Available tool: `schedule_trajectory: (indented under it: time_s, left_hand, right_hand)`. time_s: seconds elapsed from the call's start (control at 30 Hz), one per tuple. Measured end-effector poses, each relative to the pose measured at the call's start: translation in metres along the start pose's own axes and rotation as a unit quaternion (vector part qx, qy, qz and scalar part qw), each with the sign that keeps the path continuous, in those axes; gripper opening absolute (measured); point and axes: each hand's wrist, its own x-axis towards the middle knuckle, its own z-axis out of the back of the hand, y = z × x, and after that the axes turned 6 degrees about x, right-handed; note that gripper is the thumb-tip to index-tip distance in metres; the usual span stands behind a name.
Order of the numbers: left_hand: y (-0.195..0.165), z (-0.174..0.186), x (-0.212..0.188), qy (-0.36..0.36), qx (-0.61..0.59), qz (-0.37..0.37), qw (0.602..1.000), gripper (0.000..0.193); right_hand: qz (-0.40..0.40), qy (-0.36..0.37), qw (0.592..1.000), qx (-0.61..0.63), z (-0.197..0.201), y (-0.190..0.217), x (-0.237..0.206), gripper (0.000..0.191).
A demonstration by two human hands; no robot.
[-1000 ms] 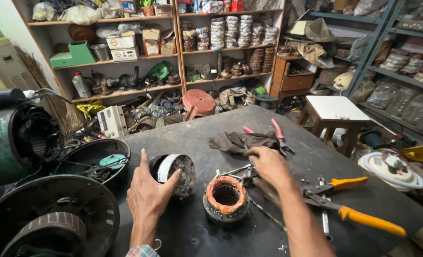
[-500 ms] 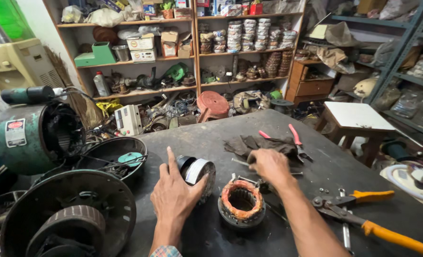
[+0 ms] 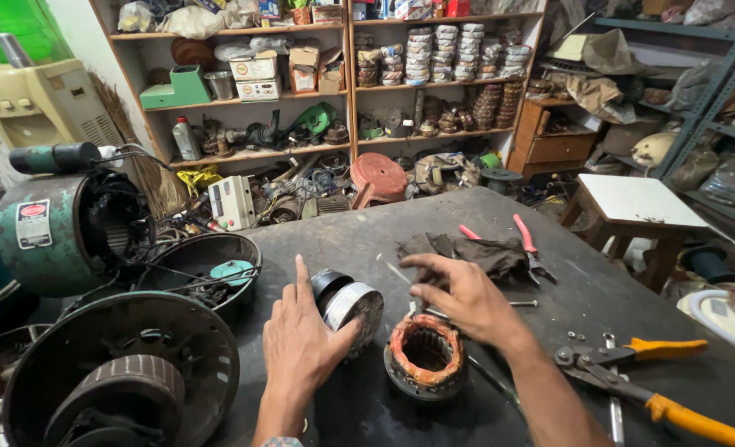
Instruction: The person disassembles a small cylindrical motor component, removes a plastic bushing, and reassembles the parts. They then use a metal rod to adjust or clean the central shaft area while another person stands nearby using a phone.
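Note:
My left hand (image 3: 299, 341) rests against a round silver and black motor part (image 3: 351, 306) lying on its side on the dark worktable (image 3: 342, 240); the palm and thumb press its near face. My right hand (image 3: 458, 294) hovers with fingers spread just above and behind a copper-wound stator ring (image 3: 425, 356), holding nothing that I can see. A thin metal rod (image 3: 400, 273) lies under the right hand's fingers.
A dark rag (image 3: 483, 252) and red-handled pliers (image 3: 529, 244) lie behind the right hand. Orange-handled pliers (image 3: 632, 372) sit at right. Left are a green motor housing (image 3: 61, 228), a black bowl-shaped cover (image 3: 206, 265) and a fan grille (image 3: 119, 372). Cluttered shelves (image 3: 342, 83) stand behind.
The view has tilted down and moved closer. My right hand has lifted off the stator ring and spread its fingers; my left hand stays on the silver motor part.

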Motion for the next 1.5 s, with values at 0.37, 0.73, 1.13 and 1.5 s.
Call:
schedule_trajectory:
  time_s: [0.37,0.73,1.13,1.5]
  left_hand:
    - [-0.004,-0.002,0.002,-0.026,-0.001,0.020,0.999,0.124]
    - [-0.010,-0.009,0.000,-0.049,-0.033,0.044,0.997,0.121]
    - [-0.014,-0.005,-0.002,-0.049,-0.020,0.061,0.997,0.121]
    - [-0.010,0.000,-0.003,0.016,-0.026,0.063,0.998,0.130]
  right_hand:
    - [0.026,-0.084,0.968,0.237,-0.016,-0.002,0.002,0.038]
    - [0.047,-0.133,0.946,0.293,-0.044,-0.008,0.007,0.039]
    - [-0.027,-0.156,0.987,0.037,-0.029,0.025,-0.004,0.029]
    - [0.007,-0.066,0.989,-0.129,-0.048,0.047,-0.016,0.026]
